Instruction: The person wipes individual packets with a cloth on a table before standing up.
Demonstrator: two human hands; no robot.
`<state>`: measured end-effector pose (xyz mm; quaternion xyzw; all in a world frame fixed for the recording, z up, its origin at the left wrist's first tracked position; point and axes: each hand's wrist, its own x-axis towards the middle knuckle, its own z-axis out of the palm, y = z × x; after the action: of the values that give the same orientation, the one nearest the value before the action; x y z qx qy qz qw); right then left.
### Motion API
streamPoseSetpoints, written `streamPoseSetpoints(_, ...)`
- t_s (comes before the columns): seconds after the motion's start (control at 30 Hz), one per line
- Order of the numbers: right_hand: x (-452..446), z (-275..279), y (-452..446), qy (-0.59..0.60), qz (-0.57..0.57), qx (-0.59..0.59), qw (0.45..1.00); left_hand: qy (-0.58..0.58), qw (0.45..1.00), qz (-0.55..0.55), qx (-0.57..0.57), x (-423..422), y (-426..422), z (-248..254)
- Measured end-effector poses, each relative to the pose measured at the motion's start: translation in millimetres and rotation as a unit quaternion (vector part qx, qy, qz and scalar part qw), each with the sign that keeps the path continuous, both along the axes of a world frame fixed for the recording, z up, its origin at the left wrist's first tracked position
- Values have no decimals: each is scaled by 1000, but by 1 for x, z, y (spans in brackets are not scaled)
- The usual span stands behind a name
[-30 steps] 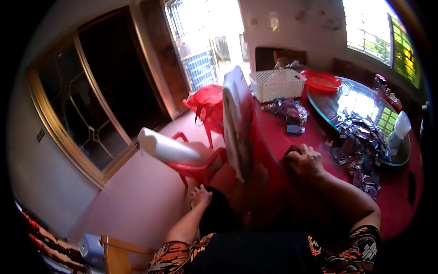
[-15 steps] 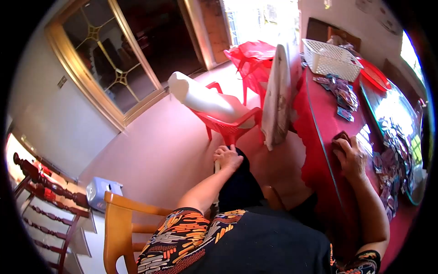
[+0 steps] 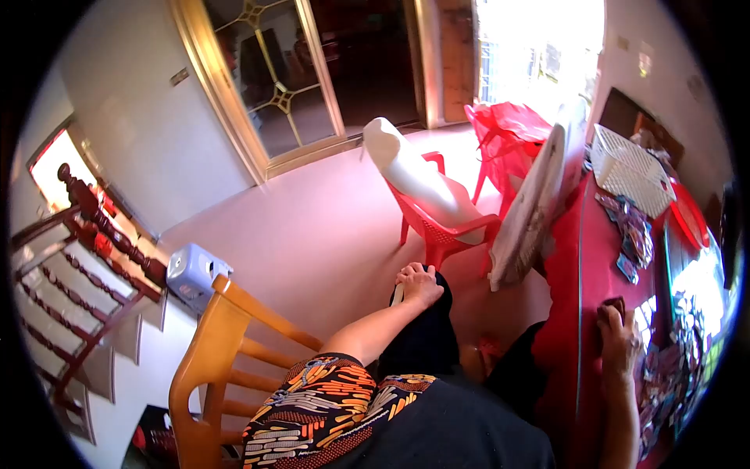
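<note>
My left hand (image 3: 419,286) rests over my knee in dark trousers (image 3: 426,332), its fingers spread and nothing visible in them. On the red-covered table (image 3: 564,313), my right hand (image 3: 620,338) has its fingers closed around a small dark brown object (image 3: 613,304); its kind is too small to make out. Just right of that hand lies a heap of small shiny packets (image 3: 680,359), partly on a glass-like tray with a green edge. A smaller pile of similar packets (image 3: 634,234) lies farther up the table.
A white plastic basket (image 3: 629,168) and a red round tray (image 3: 689,215) stand at the table's far end. Red plastic chairs (image 3: 445,234) are ahead, one bearing a white roll (image 3: 418,168). A wooden chair (image 3: 207,344) and stair railing (image 3: 94,305) are at left.
My view has swung left, so the room appears shifted right and more of the stairs shows. Both hands keep their places on the knee and table; the brown object stays in my right hand.
</note>
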<state>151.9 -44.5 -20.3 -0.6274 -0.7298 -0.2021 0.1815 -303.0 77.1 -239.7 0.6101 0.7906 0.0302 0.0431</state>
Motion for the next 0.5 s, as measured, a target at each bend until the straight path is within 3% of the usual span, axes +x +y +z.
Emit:
streamPoseSetpoints(0.27,28,-15,8,21,47,36,998,5,997,66,42,-23,-40,-1)
streamPoseSetpoints(0.5,11,0,-4,59,35,-2,998,-42,993,88,64,-53,-74,-10)
